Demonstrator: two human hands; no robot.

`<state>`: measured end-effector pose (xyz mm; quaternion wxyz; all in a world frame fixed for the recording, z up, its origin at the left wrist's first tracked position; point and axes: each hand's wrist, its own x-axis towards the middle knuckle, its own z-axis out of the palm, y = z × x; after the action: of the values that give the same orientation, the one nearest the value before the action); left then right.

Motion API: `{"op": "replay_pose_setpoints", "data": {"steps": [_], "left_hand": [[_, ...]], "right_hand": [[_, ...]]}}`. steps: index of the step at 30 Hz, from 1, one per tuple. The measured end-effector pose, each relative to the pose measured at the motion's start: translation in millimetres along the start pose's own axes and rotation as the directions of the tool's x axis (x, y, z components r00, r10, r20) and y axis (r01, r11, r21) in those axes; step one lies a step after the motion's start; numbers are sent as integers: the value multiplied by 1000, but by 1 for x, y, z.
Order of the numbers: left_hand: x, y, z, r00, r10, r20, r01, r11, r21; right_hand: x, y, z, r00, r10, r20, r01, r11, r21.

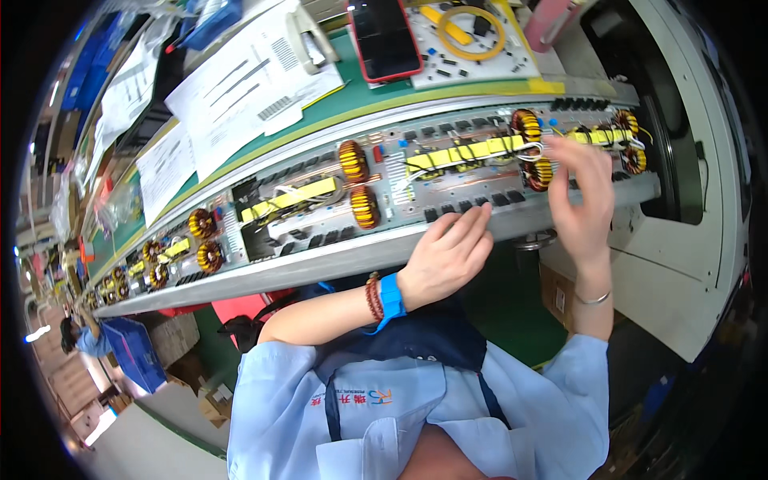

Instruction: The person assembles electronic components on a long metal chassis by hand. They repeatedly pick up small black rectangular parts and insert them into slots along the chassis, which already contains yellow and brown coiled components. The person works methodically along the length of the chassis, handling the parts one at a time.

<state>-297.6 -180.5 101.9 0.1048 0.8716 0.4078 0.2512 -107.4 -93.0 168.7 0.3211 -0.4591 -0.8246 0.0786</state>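
Observation:
A long circuit board assembly [416, 204] lies in a metal rail in front of me, bearing yellow-taped transformers [472, 152] and copper-wound ring coils [365, 207]. My left hand [450, 254] rests on the near edge of the board, fingers stretched toward a row of black components [502, 198]. To the right, my right hand [582, 192] is raised over the board. Its fingertips reach the white wires [531, 147] beside a pair of ring coils [539, 174], with the thumb apart from the fingers. Those fingertips are slightly blurred, and contact with the wires is unclear.
Beyond the rail lie printed sheets [240, 84], a phone with a red edge [385, 40] and a white board with small parts and a yellow tape ring [470, 34]. A white machine housing [672, 264] stands at right. Another person [92, 340] is far left.

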Motion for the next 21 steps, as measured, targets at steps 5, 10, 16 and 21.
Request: {"op": "replay_pose_setpoints", "data": {"steps": [5,10,16,21], "left_hand": [[0,3,-2,997,-53,-60,51,998,-25],[-13,-2,-14,994,-31,-108,19,993,-114],[-32,-15,-43,985,-80,-150,55,984,-167],[-46,-24,-53,977,-129,-167,101,980,-169]], "right_hand": [[91,-10,55,960,-16,280,-98,917,387],[144,-43,152,767,-318,557,78,908,411],[173,-79,232,787,-327,523,210,939,272],[176,-79,256,804,-296,516,199,952,234]]}}
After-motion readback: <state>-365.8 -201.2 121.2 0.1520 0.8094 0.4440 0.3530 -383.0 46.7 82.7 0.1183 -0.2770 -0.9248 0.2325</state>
